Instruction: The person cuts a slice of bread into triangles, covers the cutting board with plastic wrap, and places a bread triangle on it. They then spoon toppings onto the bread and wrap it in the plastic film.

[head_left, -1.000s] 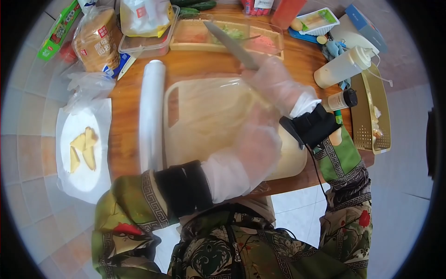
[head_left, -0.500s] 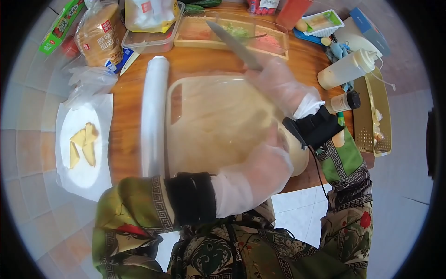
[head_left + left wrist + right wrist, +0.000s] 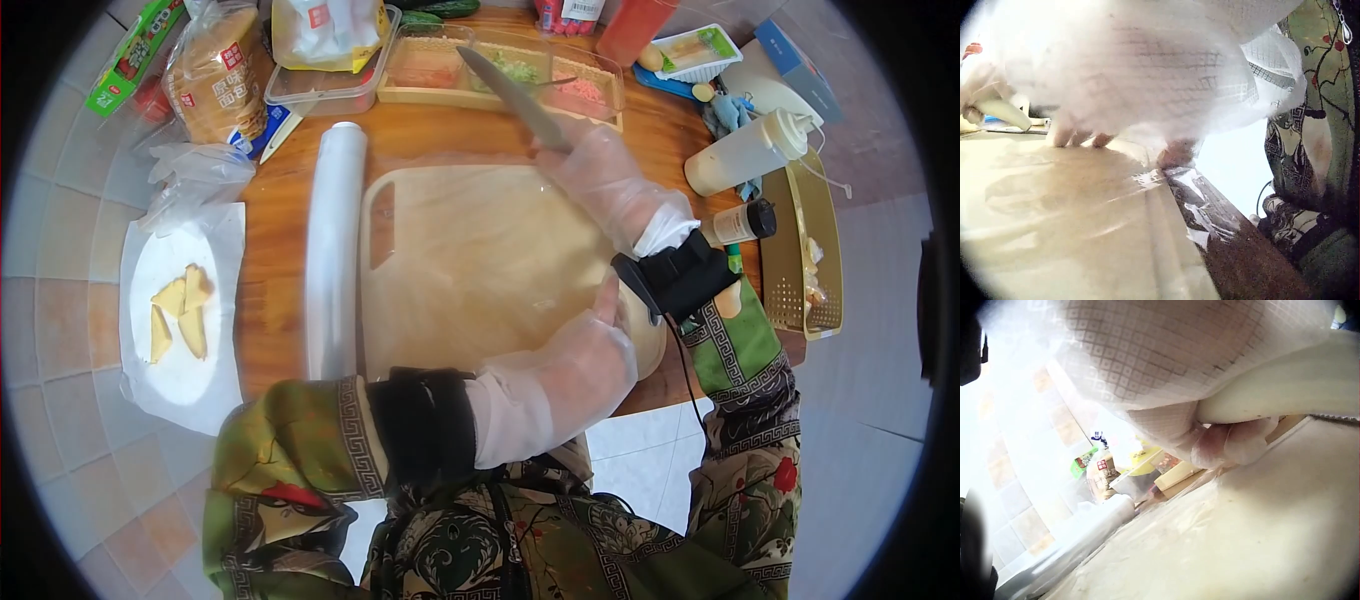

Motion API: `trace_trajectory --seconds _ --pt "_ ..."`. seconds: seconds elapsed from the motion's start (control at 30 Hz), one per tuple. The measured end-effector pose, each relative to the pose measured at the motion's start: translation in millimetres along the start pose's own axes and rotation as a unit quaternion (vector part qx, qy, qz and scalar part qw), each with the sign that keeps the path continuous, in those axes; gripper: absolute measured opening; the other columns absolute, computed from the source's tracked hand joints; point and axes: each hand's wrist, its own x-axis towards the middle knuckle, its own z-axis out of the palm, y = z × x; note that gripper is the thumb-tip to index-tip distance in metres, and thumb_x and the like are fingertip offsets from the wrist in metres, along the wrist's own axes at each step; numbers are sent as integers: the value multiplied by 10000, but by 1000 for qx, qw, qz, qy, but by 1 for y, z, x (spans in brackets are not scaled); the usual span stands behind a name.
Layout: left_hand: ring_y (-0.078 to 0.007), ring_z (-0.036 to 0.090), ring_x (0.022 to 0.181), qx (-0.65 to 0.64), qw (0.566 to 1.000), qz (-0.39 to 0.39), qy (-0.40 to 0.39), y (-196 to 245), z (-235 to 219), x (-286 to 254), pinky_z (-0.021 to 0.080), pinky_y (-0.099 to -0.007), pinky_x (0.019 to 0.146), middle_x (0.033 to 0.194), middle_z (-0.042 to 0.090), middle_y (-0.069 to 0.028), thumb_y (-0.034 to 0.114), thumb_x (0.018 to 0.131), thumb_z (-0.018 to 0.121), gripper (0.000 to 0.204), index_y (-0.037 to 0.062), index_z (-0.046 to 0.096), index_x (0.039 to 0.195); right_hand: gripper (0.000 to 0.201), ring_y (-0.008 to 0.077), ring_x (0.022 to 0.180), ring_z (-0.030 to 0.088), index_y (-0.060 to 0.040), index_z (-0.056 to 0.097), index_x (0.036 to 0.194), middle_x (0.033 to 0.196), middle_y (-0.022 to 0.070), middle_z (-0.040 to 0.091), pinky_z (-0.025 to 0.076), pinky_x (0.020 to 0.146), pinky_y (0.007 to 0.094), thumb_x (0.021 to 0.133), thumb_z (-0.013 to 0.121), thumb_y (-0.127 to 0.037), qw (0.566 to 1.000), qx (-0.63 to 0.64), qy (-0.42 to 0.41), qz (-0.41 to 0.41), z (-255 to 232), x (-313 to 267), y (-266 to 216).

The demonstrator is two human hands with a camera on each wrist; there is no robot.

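My right hand point(image 3: 605, 185), in a clear plastic glove, grips a kitchen knife point(image 3: 512, 98) by its pale handle point(image 3: 1285, 394). The blade points away to the upper left, over the far edge of a cream cutting board point(image 3: 460, 250). Wrinkled clear film point(image 3: 1200, 209) lies over the board and its near edge. At the board's near right part is my left hand point(image 3: 575, 370), also gloved, index finger extended. In the left wrist view its fingertips point(image 3: 1079, 137) rest on the film-covered surface, with the thumb at the edge.
Left of the board lies a roll of plastic wrap point(image 3: 336, 240). Beyond it, cut yellow pieces point(image 3: 185, 310) sit on white paper. Bagged bread point(image 3: 215, 85) and a divided box of chopped food point(image 3: 500, 75) stand behind. A squeeze bottle point(image 3: 740, 155) and perforated basket point(image 3: 800, 250) are at right.
My left hand has moved from mid-board toward the right and the near edge, its index finger now distinct. The right hand still holds the knife in nearly the same pose.
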Motion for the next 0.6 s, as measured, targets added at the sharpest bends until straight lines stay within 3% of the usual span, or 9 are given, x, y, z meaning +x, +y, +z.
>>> trace_trajectory --seconds 0.07,0.2,0.3,0.37,0.53,0.6 --pt "-356 690 959 14 999 -10 31 0 3 1 230 -645 1188 923 714 -247 166 801 565 411 -128 718 1045 193 297 785 702 -95 715 1055 849 173 721 534 717 382 890 688 -190 1000 -5 12 -19 2 1 5" --pt "-341 693 950 13 1000 -7 19 -3 5 1 241 -644 1183 995 712 -253 161 811 560 391 -114 725 1034 191 328 786 700 -103 717 1037 852 191 715 537 718 401 876 680 -199 999 -27 14 -33 1 2 4" --pt "-329 691 959 21 998 -14 66 -5 7 0 249 -646 1177 1052 706 -251 168 820 561 370 -87 741 1020 192 347 788 697 -104 715 1032 858 196 714 538 719 410 871 673 -199 998 -29 21 -44 2 2 5" --pt "-336 684 987 -35 999 -1 13 -6 2 -1 247 -649 1176 1104 697 -244 174 826 564 347 -55 758 999 188 347 785 696 -104 715 1029 854 194 713 537 717 410 873 672 -199 999 -24 23 -36 1 2 2" --pt "-370 656 1072 -11 998 -18 52 1 7 -2 256 -656 1169 1107 700 -231 174 815 572 309 -21 773 946 169 362 791 692 -97 710 1011 847 193 711 537 721 418 880 663 -192 997 -29 46 -48 3 7 6" --pt "-386 644 1098 -18 998 -21 57 7 11 -2 262 -654 1166 1105 701 -227 175 811 575 302 -17 774 932 160 383 815 686 -92 697 1010 861 197 708 540 724 441 885 658 -185 990 -62 82 -100 4 12 10"
